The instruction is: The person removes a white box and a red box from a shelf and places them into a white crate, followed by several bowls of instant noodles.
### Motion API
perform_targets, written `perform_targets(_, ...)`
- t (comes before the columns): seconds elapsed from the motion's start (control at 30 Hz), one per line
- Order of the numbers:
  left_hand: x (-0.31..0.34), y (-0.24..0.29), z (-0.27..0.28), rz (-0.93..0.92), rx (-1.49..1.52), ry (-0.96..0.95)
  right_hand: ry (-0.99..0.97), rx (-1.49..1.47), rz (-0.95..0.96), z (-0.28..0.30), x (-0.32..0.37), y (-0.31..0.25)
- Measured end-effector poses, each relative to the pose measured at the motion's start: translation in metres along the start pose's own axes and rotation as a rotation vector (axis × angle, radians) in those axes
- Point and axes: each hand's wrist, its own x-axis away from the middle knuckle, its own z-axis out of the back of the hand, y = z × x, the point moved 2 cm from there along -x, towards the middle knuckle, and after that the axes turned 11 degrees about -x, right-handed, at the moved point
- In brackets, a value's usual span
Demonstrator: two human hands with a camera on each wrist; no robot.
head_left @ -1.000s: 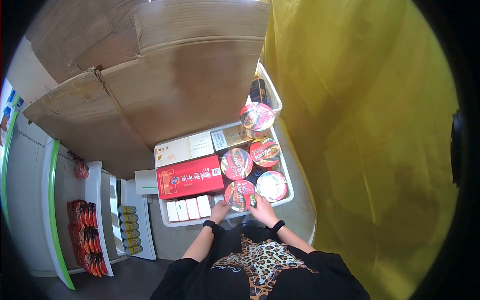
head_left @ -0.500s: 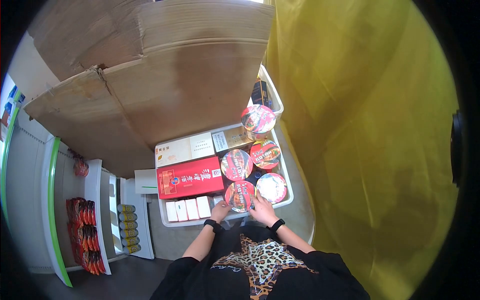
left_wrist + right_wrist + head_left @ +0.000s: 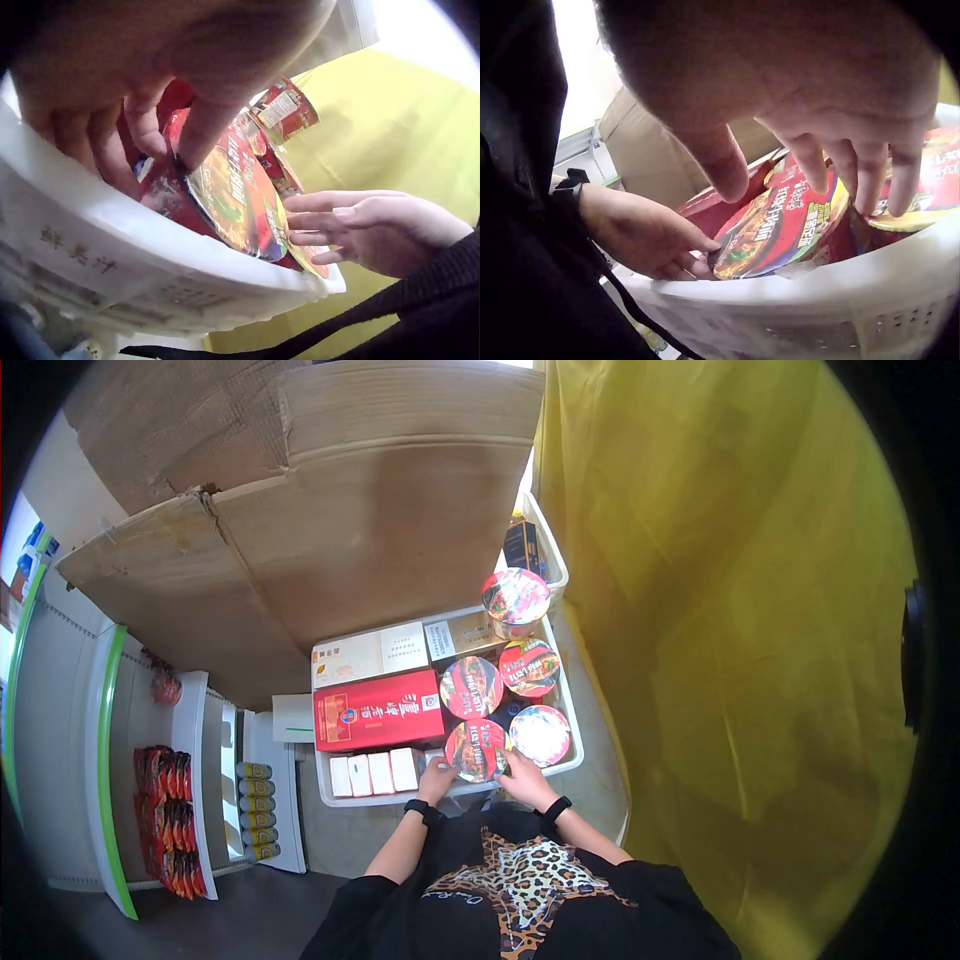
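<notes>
At the crate's near edge sits a round noodle tub [image 3: 476, 751] with a red printed lid. My left hand [image 3: 435, 781] grips its left rim; in the right wrist view the thumb of that hand [image 3: 641, 236] lies at the lid's edge. On the tub's other side is my right hand [image 3: 526, 781], its fingers extended at the rim in the left wrist view [image 3: 382, 229]. Several more tubs stand close by: one [image 3: 471, 687] behind, one [image 3: 540, 735] to the right, one [image 3: 529, 666] farther back and a raised one [image 3: 515, 598].
The white crate [image 3: 350, 801] also holds a red box [image 3: 378, 710], a cream box [image 3: 352, 659] and small white packs [image 3: 380, 772]. Cardboard [image 3: 370, 530] stands behind, a yellow curtain [image 3: 720, 610] hangs at right, and shelves with red packets [image 3: 180, 810] and cans [image 3: 258, 803] are at left.
The head view has shifted slightly, so the crate appears a little farther left. Both hands stay at the same noodle tub.
</notes>
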Motion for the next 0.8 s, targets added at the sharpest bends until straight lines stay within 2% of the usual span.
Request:
perform_targets(0.13, -0.001, -0.003, -0.002, -0.048, 0.072, 0.094, -0.007, -0.129, 0.049, 0.0, -0.001, 0.005)
perform_targets(0.33, 0.01, 0.008, 0.006, -0.071, 0.272, 0.116, -0.018, -0.185, 0.069, 0.001, 0.002, 0.005)
perform_targets(0.47, 0.009, 0.005, 0.006, -0.07, 0.256, 0.15, -0.002, -0.206, 0.072, 0.004, 0.004, 0.001)
perform_targets(0.67, 0.018, 0.017, 0.007, -0.089, 0.334, 0.082, 0.05, -0.267, 0.115, 0.005, 0.003, 0.001)
perform_targets(0.8, 0.011, 0.014, 0.002, -0.14, 0.299, 0.131, 0.054, -0.326, 0.106, 0.004, 0.0, 0.004)
